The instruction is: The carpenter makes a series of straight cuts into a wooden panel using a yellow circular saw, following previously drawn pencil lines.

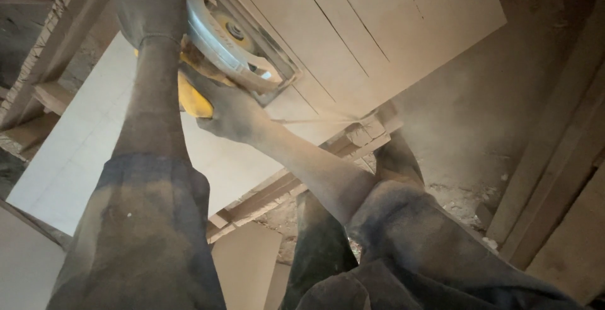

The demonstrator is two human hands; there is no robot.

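Observation:
My left hand [154, 4], in a dusty dark glove, grips the top of a yellow circular saw [230, 45] near the upper left of the view. My right hand [230, 114], gloved too, is wrapped round the saw's yellow rear handle just below. The saw's metal blade guard and base plate rest on a large pale board [365, 26] that bears several straight cut lines. Both arms reach forward in dust-covered sleeves. The blade itself is hidden under the guard.
The board lies on wooden battens [353, 140] above a dusty floor [498, 114]. A second pale sheet [88, 140] lies to the left. Timber planks [567, 159] lean at the right edge, more wood framing at the far left. My legs stand below.

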